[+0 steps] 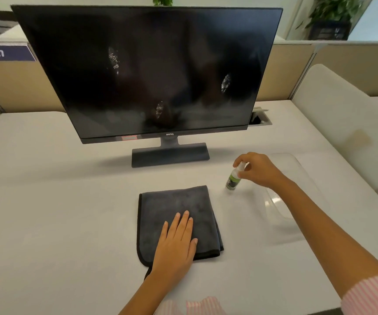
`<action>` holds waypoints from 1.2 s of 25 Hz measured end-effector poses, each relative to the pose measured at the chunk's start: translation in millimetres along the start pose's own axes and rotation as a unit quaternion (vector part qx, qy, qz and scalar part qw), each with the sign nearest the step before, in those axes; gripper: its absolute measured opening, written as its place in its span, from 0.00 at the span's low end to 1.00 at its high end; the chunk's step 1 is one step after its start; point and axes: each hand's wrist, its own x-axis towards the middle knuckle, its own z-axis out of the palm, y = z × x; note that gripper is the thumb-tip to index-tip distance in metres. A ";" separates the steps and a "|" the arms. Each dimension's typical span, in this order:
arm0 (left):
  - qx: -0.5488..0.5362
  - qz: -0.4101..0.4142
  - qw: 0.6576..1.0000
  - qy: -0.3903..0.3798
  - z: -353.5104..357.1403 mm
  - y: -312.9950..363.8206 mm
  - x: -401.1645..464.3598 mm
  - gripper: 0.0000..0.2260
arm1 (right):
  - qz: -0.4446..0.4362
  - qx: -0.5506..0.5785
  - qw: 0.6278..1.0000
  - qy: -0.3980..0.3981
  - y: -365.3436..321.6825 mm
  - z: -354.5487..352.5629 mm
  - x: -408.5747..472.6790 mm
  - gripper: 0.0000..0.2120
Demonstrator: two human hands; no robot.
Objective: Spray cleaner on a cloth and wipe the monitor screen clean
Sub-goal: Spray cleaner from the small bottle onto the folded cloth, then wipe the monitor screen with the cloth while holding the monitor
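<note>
A black monitor (147,71) stands on the white desk, its dark screen marked by three whitish smudges. In front of its stand lies a folded dark grey cloth (183,205). My left hand (176,242) rests flat on the cloth's near half, fingers straight. To the right of the cloth stands a small spray bottle (233,179) with a green label and a white top. My right hand (257,169) grips the bottle's top from above, fingers curled round it. The bottle's base looks to be on the desk.
A clear plastic tray (281,212) lies under my right forearm at the right. A cable port (259,119) is set into the white desk (58,212) behind the monitor's right edge. Beige partitions (342,69) wall in the desk at the back and sides.
</note>
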 end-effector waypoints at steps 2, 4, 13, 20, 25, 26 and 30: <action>0.008 -0.001 1.000 0.001 0.6 0.2 0.4 0.24 | -0.005 -0.041 0.999 -0.006 3.8 -5.0 5.7 0.10; 0.012 0.001 1.000 0.003 0.2 0.4 0.5 0.24 | -0.011 -0.061 0.998 -0.005 6.2 -6.9 8.9 0.10; 0.018 -0.009 1.000 0.008 0.0 1.8 -0.1 0.24 | 0.000 -0.098 0.993 -0.064 5.9 -15.4 13.4 0.19; 0.021 -0.014 1.000 0.015 0.5 3.6 -0.4 0.25 | -0.096 -0.016 0.991 0.088 -31.6 6.6 12.2 0.16; 0.014 -0.033 0.999 0.006 -3.1 7.2 -0.6 0.25 | -0.033 0.033 0.998 -0.049 -29.1 82.1 -2.3 0.19; 0.012 -0.035 0.999 0.004 -3.4 7.5 -1.2 0.24 | -0.012 0.028 0.997 -0.074 -26.4 93.7 -3.7 0.22; 0.005 -0.027 1.000 0.000 -3.1 8.5 -1.9 0.23 | -0.026 -0.046 0.993 -0.106 -22.9 121.0 -3.1 0.30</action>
